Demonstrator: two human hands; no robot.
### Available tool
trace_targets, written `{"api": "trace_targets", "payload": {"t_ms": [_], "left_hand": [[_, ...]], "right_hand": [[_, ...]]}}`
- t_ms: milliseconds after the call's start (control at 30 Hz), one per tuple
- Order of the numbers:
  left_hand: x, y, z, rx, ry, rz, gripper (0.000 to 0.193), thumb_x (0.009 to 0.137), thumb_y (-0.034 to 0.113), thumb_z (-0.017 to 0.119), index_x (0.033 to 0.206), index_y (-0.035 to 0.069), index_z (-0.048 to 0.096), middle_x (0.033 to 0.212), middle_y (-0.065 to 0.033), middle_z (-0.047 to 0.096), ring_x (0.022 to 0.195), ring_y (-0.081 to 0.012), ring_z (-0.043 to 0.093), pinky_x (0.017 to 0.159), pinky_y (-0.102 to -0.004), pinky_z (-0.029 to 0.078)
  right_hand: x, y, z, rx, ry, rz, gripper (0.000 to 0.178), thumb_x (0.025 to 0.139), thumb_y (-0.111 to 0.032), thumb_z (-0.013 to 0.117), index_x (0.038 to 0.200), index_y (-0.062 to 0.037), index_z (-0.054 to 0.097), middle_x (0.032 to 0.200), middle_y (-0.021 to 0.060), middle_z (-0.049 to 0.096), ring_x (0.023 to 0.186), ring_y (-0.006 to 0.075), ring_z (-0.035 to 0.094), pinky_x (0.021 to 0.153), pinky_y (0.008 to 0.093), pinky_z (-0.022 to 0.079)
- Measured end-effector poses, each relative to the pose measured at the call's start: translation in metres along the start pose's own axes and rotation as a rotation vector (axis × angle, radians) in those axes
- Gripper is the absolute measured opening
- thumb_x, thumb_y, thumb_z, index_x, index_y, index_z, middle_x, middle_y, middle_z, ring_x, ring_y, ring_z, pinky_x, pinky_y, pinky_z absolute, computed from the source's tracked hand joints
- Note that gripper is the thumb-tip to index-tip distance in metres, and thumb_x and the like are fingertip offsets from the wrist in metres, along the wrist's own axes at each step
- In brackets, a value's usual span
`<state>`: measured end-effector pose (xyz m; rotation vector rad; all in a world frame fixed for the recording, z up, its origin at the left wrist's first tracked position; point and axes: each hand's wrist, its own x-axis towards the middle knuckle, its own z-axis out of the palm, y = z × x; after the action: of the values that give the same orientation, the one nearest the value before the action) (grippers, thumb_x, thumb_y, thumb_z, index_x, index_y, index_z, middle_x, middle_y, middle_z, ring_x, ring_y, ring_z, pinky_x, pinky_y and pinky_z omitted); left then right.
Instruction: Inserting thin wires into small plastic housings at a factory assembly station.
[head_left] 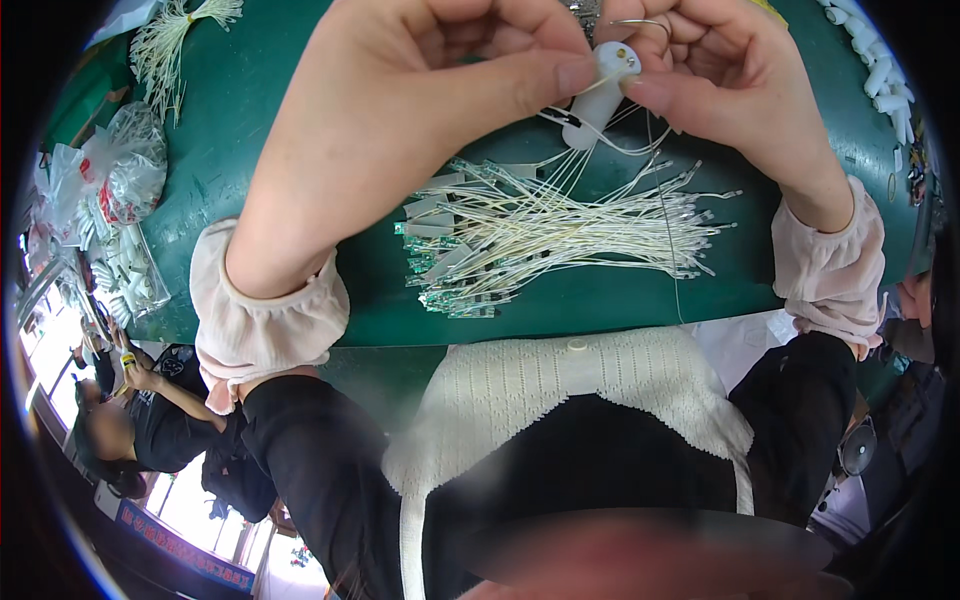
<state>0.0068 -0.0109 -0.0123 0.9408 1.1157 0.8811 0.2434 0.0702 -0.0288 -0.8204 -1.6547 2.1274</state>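
Note:
Near the top centre, a small white plastic cylinder (597, 105) sits tilted between my two hands. Small metal-coloured spots show on its upper end. My left hand (430, 110) is closed, its thumb pressed at the cylinder's upper end beside a thin pale wire. From the other side my right hand (745, 95) pinches the same piece between thumb and fingers. Thin wires trail from its lower end and loop around it. Just below lies a spread bundle of pale wires (590, 230), with small green circuit boards (455, 298) at its left ends. Some curled fingers are partly hidden.
The green tabletop (370, 290) carries another wire bunch (180, 50) at far left. Clear plastic bags (130, 170) of small white parts lie at left. Several white cylinders (880, 75) line the far right. Another person (160, 400) is at lower left.

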Motion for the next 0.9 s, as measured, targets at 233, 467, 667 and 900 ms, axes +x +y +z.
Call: {"api": "trace_targets", "payload": {"t_ms": [233,467,667,900], "left_hand": [[0.026,-0.025,-0.009,-0.199,-0.033,-0.212,0.007,0.096,-0.003,0.068,0.102,0.000,0.066,0.105,-0.0073,0.073,0.089,-0.0087,0.067,0.082,-0.0204,0.054],[0.035,-0.031,-0.012,-0.350,-0.454,0.304,0.005,0.099,-0.003,0.064,0.102,-0.001,0.062,0.108,-0.0107,0.071,0.092,-0.0118,0.068,0.084,-0.0231,0.055],[0.022,-0.019,-0.010,-0.427,-0.120,-0.134,0.003,0.100,-0.001,0.063,0.102,-0.001,0.061,0.115,-0.0139,0.070,0.097,-0.0163,0.070,0.088,-0.0287,0.060],[0.029,-0.017,-0.007,-0.407,-0.070,-0.110,0.003,0.101,0.004,0.063,0.101,0.001,0.061,0.120,-0.0149,0.069,0.099,-0.0186,0.070,0.091,-0.0341,0.061]], "right_hand": [[0.004,0.005,-0.006,0.008,-0.048,0.016,0.032,0.090,0.011,0.069,0.121,0.0064,0.062,0.082,-0.0009,0.066,0.066,-0.0006,0.056,0.056,0.0154,0.039],[0.018,0.001,0.000,0.008,0.048,0.112,0.031,0.091,0.010,0.068,0.121,0.0064,0.063,0.081,-0.0015,0.065,0.063,-0.0010,0.053,0.054,0.0157,0.038],[0.000,-0.019,0.011,0.028,0.082,0.014,0.025,0.097,0.003,0.065,0.120,0.0035,0.055,0.079,0.0006,0.065,0.064,0.0011,0.054,0.055,0.0164,0.039],[-0.003,-0.017,0.010,-0.323,0.266,-0.058,0.016,0.107,-0.015,0.057,0.106,-0.0017,0.049,0.076,0.0039,0.064,0.061,0.0046,0.053,0.054,0.0179,0.039]]}}
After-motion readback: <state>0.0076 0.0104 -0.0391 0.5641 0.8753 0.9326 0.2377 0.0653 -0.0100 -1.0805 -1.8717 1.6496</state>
